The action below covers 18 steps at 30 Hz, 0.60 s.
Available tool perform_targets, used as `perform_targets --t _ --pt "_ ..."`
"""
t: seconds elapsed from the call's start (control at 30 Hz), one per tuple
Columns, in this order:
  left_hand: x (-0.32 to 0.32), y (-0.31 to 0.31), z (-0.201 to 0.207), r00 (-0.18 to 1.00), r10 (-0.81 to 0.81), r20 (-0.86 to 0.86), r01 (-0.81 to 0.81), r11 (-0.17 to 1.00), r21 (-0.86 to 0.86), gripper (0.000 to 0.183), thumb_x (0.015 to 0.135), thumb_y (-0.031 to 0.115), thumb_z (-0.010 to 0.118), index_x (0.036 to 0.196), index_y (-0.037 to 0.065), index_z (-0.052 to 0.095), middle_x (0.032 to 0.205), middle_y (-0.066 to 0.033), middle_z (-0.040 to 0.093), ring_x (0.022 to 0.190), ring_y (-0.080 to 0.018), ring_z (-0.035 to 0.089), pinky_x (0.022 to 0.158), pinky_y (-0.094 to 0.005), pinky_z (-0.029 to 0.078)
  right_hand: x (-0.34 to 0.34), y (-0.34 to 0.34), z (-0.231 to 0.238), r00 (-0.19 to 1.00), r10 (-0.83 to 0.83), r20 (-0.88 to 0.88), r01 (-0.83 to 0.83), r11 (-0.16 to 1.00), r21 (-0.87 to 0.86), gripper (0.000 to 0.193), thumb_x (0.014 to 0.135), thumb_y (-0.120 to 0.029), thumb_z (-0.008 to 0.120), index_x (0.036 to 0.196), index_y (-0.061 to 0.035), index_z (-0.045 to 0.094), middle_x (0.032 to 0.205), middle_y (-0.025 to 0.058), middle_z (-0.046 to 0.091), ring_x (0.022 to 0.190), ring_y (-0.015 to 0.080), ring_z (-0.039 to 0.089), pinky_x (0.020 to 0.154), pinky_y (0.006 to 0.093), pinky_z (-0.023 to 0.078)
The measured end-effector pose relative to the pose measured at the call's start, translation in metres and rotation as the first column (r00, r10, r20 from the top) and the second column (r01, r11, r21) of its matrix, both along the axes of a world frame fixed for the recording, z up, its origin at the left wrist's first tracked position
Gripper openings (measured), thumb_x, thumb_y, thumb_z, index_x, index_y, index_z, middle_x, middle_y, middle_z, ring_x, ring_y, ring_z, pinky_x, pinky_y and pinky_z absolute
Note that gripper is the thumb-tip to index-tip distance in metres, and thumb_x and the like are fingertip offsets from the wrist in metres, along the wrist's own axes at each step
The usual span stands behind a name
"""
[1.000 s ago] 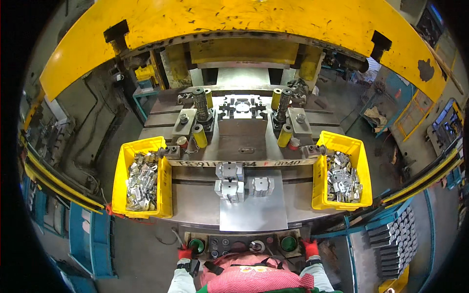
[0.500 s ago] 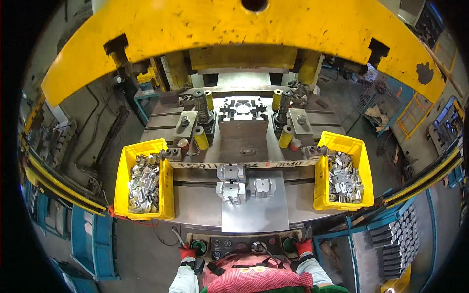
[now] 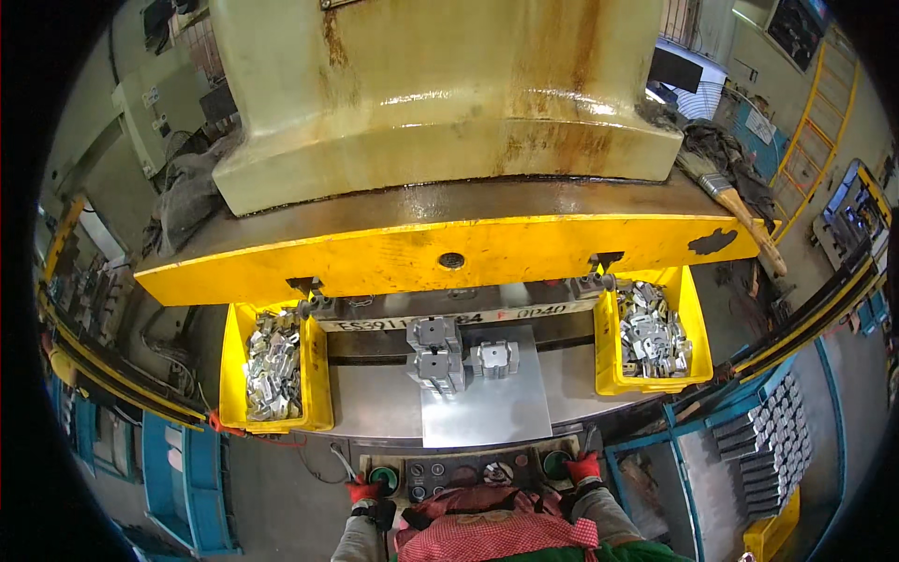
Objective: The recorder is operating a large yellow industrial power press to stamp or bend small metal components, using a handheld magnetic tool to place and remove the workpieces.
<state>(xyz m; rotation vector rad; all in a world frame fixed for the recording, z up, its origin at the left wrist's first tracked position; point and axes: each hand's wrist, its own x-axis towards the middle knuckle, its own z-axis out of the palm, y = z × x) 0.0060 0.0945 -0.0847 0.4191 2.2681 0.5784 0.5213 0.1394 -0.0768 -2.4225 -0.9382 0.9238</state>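
My left hand, in a red glove, is at the left green push button on the control panel. Likewise red-gloved, my right hand rests by the right green push button. The fingers are too small to make out at either button. Ahead, the yellow-edged press ram is low and hides most of the die behind it. Stacked metal parts and a smaller stack of metal parts sit on a grey metal sheet.
A yellow bin at the left and a yellow bin at the right hold small metal pieces. A wooden-handled brush lies on the ram's right end. A blue rack with rows of parts stands at the right.
The press ram has come down from high up, covering the die and its guide posts, which were in view before. Both hands have stayed at the green buttons.
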Motion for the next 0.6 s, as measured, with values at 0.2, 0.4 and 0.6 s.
perform_targets --t 0.2,0.4,0.6 --pt "0.024 0.010 0.052 0.991 -0.114 -0.067 0.110 0.992 -0.060 0.097 0.047 0.036 0.075 0.118 -0.006 0.023 0.115 -0.0174 0.040 0.107 -0.0252 0.040 0.086 -0.0304 0.035 0.009 -0.004 -0.015 0.995 -0.027 -0.091 0.031 0.999 0.045 0.087 0.051 -0.023 0.072 0.117 0.0075 0.024 0.103 0.0174 0.052 0.097 0.0290 0.050 0.080 0.0327 0.041" --pt "0.025 -0.037 0.086 0.904 0.366 0.223 -0.424 0.838 0.342 0.026 0.077 0.030 0.053 0.065 0.008 0.044 0.047 -0.0014 0.039 0.036 -0.0118 0.036 0.032 -0.0292 0.029 0.043 -0.020 0.019 0.669 -0.446 -0.595 0.705 0.636 0.315 0.049 0.070 -0.024 0.062 0.107 0.0005 0.040 0.100 0.0129 0.051 0.085 0.0245 0.050 0.072 0.0344 0.041" --pt "0.023 0.020 0.239 0.989 0.148 -0.022 -0.055 0.499 0.865 0.041 0.078 -0.001 0.049 0.116 0.000 0.033 0.104 -0.0093 0.049 0.088 -0.0116 0.047 0.074 -0.0235 0.041 0.042 0.071 0.178 0.930 -0.340 -0.136 0.290 0.457 0.841 0.040 0.079 -0.022 0.051 0.110 0.0006 0.041 0.102 0.0140 0.049 0.087 0.0213 0.049 0.076 0.0316 0.039"
